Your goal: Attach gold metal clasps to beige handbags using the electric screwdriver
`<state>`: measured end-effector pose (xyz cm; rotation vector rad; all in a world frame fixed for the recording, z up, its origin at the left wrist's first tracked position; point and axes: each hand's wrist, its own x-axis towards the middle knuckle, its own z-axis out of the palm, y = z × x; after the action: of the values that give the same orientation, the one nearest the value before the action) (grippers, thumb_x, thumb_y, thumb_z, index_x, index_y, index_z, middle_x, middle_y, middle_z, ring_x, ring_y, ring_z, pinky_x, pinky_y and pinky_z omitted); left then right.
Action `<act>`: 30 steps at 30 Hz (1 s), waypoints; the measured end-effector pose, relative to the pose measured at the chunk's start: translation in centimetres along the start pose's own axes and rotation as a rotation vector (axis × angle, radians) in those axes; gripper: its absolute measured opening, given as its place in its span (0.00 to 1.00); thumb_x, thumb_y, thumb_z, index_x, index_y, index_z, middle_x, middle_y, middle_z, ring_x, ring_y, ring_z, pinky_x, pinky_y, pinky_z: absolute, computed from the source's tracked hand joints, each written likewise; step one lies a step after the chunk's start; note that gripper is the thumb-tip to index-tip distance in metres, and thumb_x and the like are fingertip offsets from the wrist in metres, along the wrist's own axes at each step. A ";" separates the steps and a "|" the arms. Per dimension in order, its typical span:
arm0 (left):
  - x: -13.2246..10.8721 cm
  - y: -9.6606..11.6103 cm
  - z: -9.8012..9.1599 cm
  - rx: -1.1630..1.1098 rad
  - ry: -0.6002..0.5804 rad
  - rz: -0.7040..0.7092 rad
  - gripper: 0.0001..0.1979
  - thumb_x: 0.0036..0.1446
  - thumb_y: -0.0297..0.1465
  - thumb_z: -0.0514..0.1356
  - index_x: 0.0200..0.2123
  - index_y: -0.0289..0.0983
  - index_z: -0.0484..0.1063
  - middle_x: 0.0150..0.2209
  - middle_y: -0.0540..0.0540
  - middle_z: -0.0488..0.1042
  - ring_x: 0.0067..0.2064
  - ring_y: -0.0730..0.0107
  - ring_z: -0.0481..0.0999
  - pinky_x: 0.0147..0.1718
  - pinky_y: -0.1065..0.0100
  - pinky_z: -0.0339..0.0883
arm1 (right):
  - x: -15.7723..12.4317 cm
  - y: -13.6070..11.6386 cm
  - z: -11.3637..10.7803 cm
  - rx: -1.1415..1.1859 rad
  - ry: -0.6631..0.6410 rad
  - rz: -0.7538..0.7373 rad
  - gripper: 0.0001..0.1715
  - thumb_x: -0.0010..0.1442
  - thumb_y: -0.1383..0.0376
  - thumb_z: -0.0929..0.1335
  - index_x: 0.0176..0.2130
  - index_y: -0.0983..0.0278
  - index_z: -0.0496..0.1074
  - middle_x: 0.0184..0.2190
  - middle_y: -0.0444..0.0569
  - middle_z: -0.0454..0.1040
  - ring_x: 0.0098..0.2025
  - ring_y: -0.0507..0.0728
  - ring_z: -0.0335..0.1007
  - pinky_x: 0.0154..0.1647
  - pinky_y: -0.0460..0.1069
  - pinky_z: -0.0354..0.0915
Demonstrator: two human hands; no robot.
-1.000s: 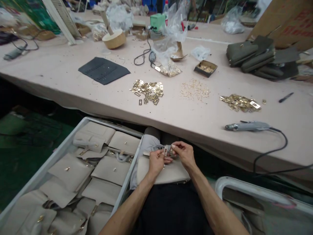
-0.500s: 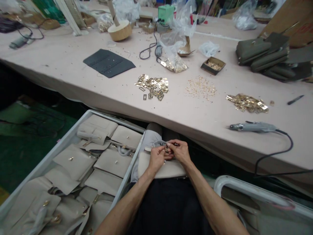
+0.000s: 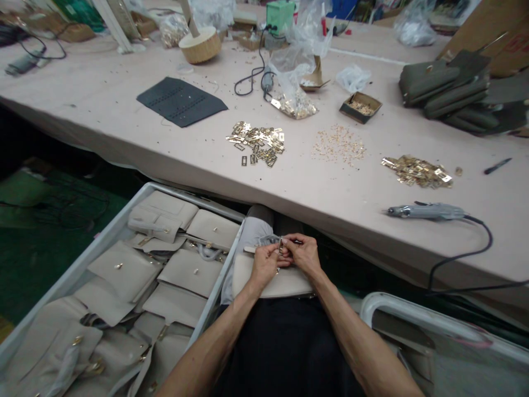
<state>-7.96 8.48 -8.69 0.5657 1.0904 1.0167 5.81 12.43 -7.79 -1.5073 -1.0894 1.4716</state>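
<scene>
A beige handbag point(image 3: 285, 285) lies across my lap, with a small metal stud on its front. Above it, my left hand point(image 3: 265, 264) and my right hand point(image 3: 303, 253) meet with fingers pinched. Between the fingertips is a small gold metal plate point(image 3: 281, 245), a rectangular frame that both hands grip. A grey wrapped handle point(image 3: 268, 240) shows just behind the fingers. Exactly how the plate sits against the bag is hidden by my fingers.
Left of my lap stands a white crate point(image 3: 144, 190) full of beige bags. On the table lie gold plates point(image 3: 260, 142), tiny screws point(image 3: 339, 146), more gold pieces point(image 3: 417, 171) and a corded electric screwdriver point(image 3: 427, 210). Another white bin point(image 3: 388, 300) stands at lower right.
The camera view has shifted slightly. Both hands stay together over the bag, with only small finger movement around the gold metal plate.
</scene>
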 end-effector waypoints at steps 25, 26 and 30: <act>-0.6 -0.1 0.0 0.060 0.010 0.038 0.19 0.59 0.39 0.64 0.46 0.30 0.78 0.35 0.40 0.82 0.32 0.59 0.86 0.32 0.67 0.82 | 0.0 0.3 -1.4 -0.019 -0.070 -0.209 0.13 0.57 0.56 0.76 0.35 0.64 0.84 0.34 0.50 0.79 0.30 0.54 0.73 0.31 0.48 0.68; -0.6 -0.1 0.0 0.062 0.008 0.039 0.19 0.59 0.40 0.64 0.46 0.30 0.78 0.34 0.40 0.82 0.32 0.59 0.86 0.32 0.67 0.82 | 0.0 0.3 -1.4 -0.019 -0.073 -0.215 0.13 0.57 0.56 0.76 0.36 0.64 0.84 0.34 0.50 0.78 0.30 0.55 0.73 0.32 0.48 0.68; -0.8 0.1 0.1 0.060 0.003 0.046 0.20 0.59 0.40 0.64 0.46 0.29 0.78 0.34 0.40 0.81 0.32 0.59 0.86 0.31 0.67 0.81 | 0.1 0.5 -1.5 -0.024 -0.079 -0.233 0.12 0.57 0.56 0.77 0.35 0.63 0.85 0.34 0.50 0.78 0.35 0.56 0.74 0.35 0.49 0.68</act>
<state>-8.01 7.84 -8.27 0.6404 1.1179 1.0279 7.34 12.42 -8.17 -1.2975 -1.2873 1.3693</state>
